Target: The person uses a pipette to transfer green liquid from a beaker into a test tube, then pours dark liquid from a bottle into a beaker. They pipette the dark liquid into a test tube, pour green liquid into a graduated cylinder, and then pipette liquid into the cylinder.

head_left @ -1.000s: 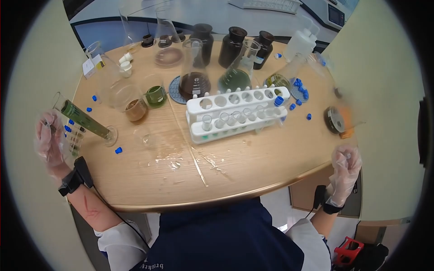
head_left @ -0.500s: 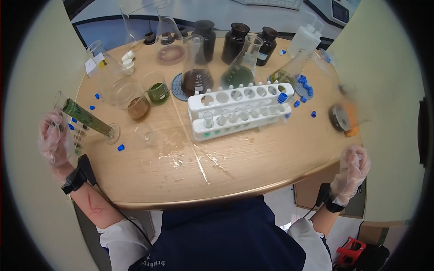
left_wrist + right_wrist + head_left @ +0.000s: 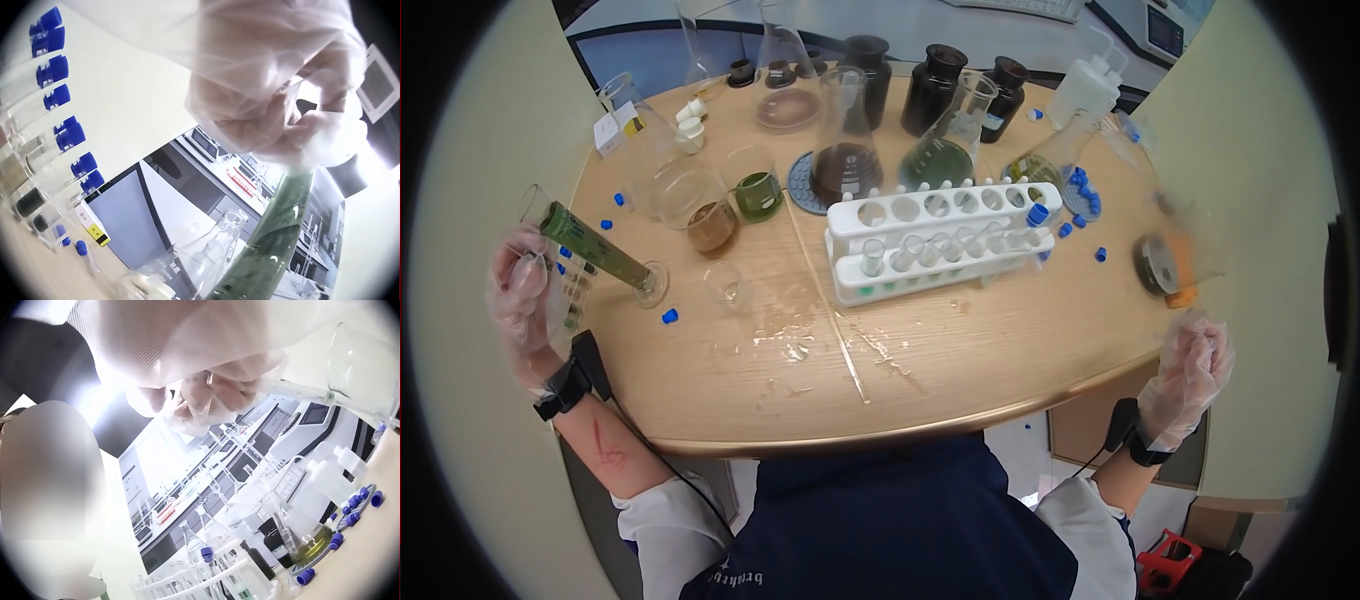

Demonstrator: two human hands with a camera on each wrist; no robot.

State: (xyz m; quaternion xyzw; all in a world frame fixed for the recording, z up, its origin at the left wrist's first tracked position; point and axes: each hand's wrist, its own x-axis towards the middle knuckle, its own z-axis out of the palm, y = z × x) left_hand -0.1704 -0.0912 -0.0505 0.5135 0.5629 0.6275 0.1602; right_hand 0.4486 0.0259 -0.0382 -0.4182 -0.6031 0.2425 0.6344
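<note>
My left hand (image 3: 525, 290), in a clear plastic glove, is raised at the table's left, beside a tall cylinder of green liquid (image 3: 595, 248). Its fingers curl in towards the thumb; in the left wrist view that hand (image 3: 275, 87) shows nothing held, with the green cylinder (image 3: 269, 250) below it. Over the right edge of the table is my gloved right hand (image 3: 1190, 375), fingers curled and their tips bunched. In the right wrist view this hand (image 3: 194, 369) shows no object in its grasp. A black round object (image 3: 1155, 265) lies beyond it.
A white rack (image 3: 945, 275) with test tubes stands mid-table, flasks and brown bottles (image 3: 935, 90) behind it. Spilled liquid (image 3: 798, 350) wets the front. Blue caps (image 3: 670, 316) are scattered about. Capped tubes (image 3: 31, 200) stand beside my left hand; clear glassware (image 3: 1195, 220) is at the right.
The head view has shifted, so the table's contents appear slightly further right and higher. Both hands remain raised at the sides with fingers curled; no object has visibly been picked up or let go.
</note>
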